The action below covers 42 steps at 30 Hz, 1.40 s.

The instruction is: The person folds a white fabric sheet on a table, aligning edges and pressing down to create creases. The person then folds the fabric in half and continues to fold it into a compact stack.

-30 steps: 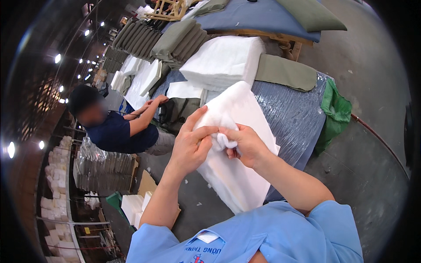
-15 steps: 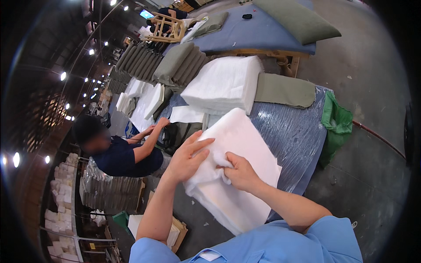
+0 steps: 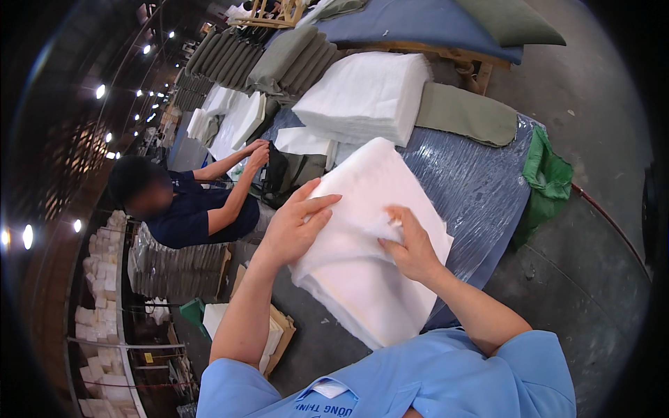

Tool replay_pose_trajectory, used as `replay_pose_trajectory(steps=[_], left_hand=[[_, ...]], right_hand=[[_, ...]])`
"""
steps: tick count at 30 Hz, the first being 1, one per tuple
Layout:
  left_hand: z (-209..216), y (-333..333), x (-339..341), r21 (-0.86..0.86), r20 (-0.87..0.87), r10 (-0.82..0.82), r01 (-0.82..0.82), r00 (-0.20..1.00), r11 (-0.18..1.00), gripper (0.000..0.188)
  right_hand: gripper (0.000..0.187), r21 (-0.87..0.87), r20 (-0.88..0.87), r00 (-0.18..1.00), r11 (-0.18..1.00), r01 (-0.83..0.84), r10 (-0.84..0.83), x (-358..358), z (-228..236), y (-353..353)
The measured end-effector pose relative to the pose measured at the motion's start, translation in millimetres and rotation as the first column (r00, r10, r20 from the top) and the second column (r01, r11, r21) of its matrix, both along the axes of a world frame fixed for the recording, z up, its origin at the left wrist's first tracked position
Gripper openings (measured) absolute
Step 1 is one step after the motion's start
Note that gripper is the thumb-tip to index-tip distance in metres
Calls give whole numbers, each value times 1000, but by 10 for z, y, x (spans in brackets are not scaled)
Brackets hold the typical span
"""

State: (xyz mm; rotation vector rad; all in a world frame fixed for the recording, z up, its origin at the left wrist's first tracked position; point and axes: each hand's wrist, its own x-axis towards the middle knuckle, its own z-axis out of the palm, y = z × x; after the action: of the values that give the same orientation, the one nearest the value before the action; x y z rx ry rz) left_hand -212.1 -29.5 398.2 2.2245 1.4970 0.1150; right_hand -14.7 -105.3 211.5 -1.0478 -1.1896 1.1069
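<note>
A soft white sheet of fibre batting (image 3: 373, 171) covers a thick foam cushion pad (image 3: 376, 306) in front of me, resting partly on the near edge of the table. My left hand (image 3: 301, 226) lies against the left side of the batting with its fingers apart. Just over the middle of the sheet is my right hand (image 3: 415, 245), thumb and fingers parted, the fingertips a little blurred. It grips none of the fabric. The pad's yellowish edge shows beneath the batting on the near side.
Beyond the pad, a tall stack of white batting (image 3: 362, 97) and an olive-green cover (image 3: 467, 115) lie on the plastic-wrapped blue table (image 3: 474, 188). A green bag (image 3: 547, 171) hangs off its right corner. At left a co-worker (image 3: 198, 209) handles dark fabric. Olive cushions (image 3: 293, 59) stand behind.
My right hand has let go of the pinched fold of batting and moved right, its fingers opening. The bunched fold has flattened. My left hand stays on the left side.
</note>
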Motion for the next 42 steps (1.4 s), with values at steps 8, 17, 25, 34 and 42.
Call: replay_pose_trajectory(steps=[8, 17, 25, 34, 42], left_hand=[[30, -37, 23, 13, -8, -1, 1, 1000, 1000, 35], [-43, -85, -159, -42, 18, 71, -70, 997, 997, 36], [-68, -84, -114, -5, 64, 65, -65, 996, 998, 35], [-2, -85, -41, -72, 25, 103, -101, 994, 992, 36], [-34, -99, -10, 3, 4, 58, -58, 998, 998, 37]], right_hand=[[55, 538, 192, 973, 843, 2, -125, -223, 285, 241], [38, 529, 414, 903, 777, -342, 115, -98, -163, -247], [58, 552, 214, 976, 818, -159, 45, -128, 501, -210], [24, 426, 336, 925, 905, 21, -179, 4, -242, 174], [44, 330, 220, 948, 932, 148, -229, -69, -288, 414]])
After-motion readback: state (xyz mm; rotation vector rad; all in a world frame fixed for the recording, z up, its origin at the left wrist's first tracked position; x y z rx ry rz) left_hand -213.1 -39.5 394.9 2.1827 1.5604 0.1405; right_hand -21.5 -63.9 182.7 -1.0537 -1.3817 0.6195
